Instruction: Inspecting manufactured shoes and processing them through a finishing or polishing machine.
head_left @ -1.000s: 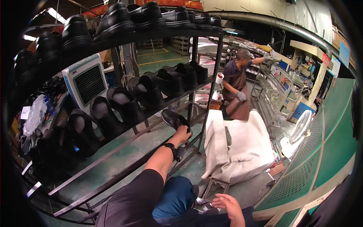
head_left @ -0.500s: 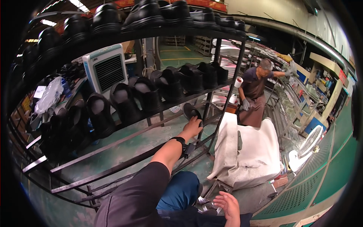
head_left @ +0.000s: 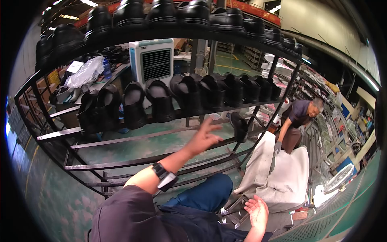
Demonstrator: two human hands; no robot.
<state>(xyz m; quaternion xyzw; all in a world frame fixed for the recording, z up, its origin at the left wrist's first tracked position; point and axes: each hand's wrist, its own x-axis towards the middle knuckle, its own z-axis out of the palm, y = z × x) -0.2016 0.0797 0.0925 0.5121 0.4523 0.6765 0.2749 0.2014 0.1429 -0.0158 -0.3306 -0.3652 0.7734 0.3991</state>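
My left hand (head_left: 204,136) reaches out in front of the rack with its fingers spread and nothing in them. Just to its right, a single black shoe (head_left: 239,127) rests tilted upright against the bars of the lower tier, apart from my fingers. Above, a row of black shoes (head_left: 160,101) stands along the middle tier of the dark metal rack (head_left: 139,119), heels or openings toward me. More black shoes (head_left: 162,14) fill the top tier. Low on the right, my right hand (head_left: 257,210) is held palm up, fingers loosely bent and apart, holding nothing.
A white cloth cover (head_left: 288,177) drapes a bulky thing at right. Behind it a person (head_left: 300,121) in gloves and apron bends down. A white fan (head_left: 338,179) stands farther right. Past the rack are an air cooler (head_left: 152,60) and a clear plastic bag (head_left: 85,72).
My left hand has let go of the black shoe on the lower tier and drawn back leftward. The view has swung left. The other person has lowered an outstretched arm and bent forward.
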